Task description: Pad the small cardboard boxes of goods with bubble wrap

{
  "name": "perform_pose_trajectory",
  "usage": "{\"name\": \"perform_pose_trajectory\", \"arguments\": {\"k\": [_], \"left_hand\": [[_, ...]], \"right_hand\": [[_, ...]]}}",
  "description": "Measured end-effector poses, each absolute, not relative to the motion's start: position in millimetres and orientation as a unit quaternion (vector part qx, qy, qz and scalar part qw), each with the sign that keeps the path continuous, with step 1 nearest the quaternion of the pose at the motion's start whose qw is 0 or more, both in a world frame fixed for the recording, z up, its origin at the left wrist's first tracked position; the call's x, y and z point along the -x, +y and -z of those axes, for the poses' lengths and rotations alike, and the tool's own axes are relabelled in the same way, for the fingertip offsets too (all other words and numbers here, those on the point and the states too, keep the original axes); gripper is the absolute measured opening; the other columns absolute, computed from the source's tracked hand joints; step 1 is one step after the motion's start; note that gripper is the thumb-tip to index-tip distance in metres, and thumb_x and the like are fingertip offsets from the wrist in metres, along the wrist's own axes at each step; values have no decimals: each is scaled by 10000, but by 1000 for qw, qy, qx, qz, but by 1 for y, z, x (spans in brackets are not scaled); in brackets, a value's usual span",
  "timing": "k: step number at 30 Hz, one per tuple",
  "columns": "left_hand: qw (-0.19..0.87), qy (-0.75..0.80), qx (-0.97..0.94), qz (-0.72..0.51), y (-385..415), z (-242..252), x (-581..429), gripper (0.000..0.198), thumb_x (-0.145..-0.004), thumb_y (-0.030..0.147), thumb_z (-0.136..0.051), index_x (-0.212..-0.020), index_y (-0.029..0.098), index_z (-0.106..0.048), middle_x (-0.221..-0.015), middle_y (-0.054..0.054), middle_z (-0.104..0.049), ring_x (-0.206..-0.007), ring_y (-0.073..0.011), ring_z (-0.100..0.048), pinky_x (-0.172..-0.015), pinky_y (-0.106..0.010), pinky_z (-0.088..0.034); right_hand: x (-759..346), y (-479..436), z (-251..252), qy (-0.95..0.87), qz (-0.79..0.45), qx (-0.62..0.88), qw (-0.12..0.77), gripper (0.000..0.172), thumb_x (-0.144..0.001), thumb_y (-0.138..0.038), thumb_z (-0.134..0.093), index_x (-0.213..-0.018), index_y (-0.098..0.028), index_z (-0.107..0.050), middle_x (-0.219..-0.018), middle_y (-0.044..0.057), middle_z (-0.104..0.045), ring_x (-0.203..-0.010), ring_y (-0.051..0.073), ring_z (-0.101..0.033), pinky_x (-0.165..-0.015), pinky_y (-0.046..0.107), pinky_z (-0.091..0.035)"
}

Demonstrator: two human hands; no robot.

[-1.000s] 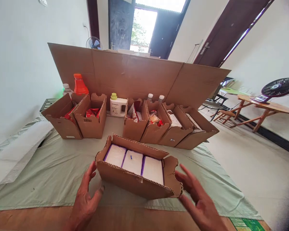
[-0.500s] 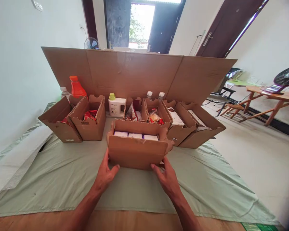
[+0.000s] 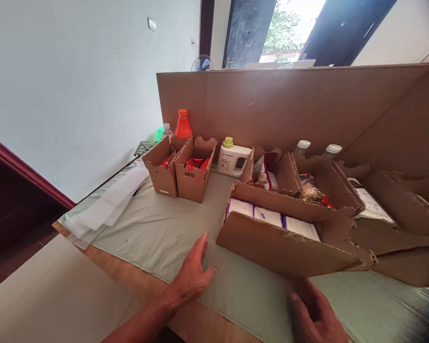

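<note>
Carton [image 3: 282,248] walls presumably kept the white packs [image 3: 268,216] in line — your left hand [image 3: 193,276], thumb spread from fingers, stood apart; your right hand [image 3: 319,314], likewise spread, hung near.

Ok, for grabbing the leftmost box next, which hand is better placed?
Probably the left. The left hand is open and empty, with cloth between it and the leftmost box. The right hand is farther off, by the front box.

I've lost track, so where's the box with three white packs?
In the head view, the box of white packs is right of centre, nearer than the white jug and right of the left hand.
</note>
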State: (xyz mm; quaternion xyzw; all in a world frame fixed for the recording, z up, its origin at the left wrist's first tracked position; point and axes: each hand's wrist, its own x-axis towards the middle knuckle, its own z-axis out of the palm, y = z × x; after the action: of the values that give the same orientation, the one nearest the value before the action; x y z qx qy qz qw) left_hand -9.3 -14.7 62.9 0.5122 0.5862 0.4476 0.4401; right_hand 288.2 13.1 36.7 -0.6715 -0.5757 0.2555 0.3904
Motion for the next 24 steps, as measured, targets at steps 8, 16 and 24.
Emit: {"name": "perform_pose_trajectory", "arguments": {"k": [8, 16, 24], "left_hand": [[281, 626, -629, -366, 10, -75, 19, 850, -752, 209, -601, -1557, 186, -327, -1586, -88, -441, -1441, -232, -439, -1162, -382, -417], [-31, 862, -434, -259, -57, -116, 246, 505, -863, 348, -436, -1254, 85, -619, -1411, -248, -532, -1393, -443, -382, -1150, -649, -262], [-43, 911, -404, -75, -71, -109, 302, 442, -870, 359, -464, -1129, 130, -739, -1164, -207, -723, -1041, -389, -673, -854, -459, -508]], "right_hand": [[-276, 4, -54, -548, -299, 683, 378, 667, -886, -556, -551, -1438, -185, -503, -1401, 133, -628, -1306, 352, -572, -1126, 505, -420], [-282, 11, -48, -549, -279, 697, 366, 700, -838, -568, -547, -1385, -131, -532, -1323, 172, -671, -1248, 374, -610, -1120, 551, -408], [-277, 12, -56, -553, -236, 715, 356, 616, -815, -560, -546, -1287, -171, -615, -1204, 146, -733, -1086, 370, -691, -953, 526, -531]]}}
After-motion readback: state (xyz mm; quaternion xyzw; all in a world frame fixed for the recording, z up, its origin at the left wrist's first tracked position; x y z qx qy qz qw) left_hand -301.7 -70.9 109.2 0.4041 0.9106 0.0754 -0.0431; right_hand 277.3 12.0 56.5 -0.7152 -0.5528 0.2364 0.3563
